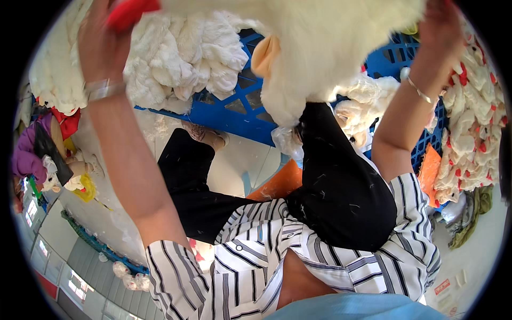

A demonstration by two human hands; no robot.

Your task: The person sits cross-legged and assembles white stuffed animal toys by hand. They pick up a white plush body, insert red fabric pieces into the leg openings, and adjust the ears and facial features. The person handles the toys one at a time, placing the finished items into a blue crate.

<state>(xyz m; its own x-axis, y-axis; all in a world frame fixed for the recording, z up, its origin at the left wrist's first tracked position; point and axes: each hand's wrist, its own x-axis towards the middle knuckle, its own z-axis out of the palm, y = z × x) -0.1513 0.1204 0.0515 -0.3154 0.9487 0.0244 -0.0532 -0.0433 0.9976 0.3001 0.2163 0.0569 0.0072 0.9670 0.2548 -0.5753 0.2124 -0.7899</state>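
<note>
Plush (320, 48): raised at 12 to 1 o'clock, clear of the heaps, its upper edge cut off by the frame. A peach part (265, 56) hangs on its left side.

Left hand (104, 48), 10 o'clock: fingers closed on the red end (130, 13) of the plush (blurred, so the exact grip is uncertain). Right hand (440, 32), 2 o'clock: fingers closed on the opposite edge, tips partly out of frame.

Progress: judged from the pose, lifting and spreading are done; setting down is left. Many similar white pieces lie about; whether these are finished or waiting cannot be told.

Surroundings: the blue crate (229, 120) lies beyond the knees, from 11 to 2 o'clock. A white heap (181, 58) lies at 11 o'clock, a smaller heap (360, 106) at 2 o'clock. A red-tipped stack (469, 133) stands at 3 o'clock, a mixed heap (34, 144) at 9 o'clock. An orange piece (280, 184) lies near centre.

Obstructions: the plush hides the crate's middle. The right leg (346, 197), at 4 o'clock, reaches up to its lower end (contact cannot be confirmed) and would limit lowering straight down.
</note>
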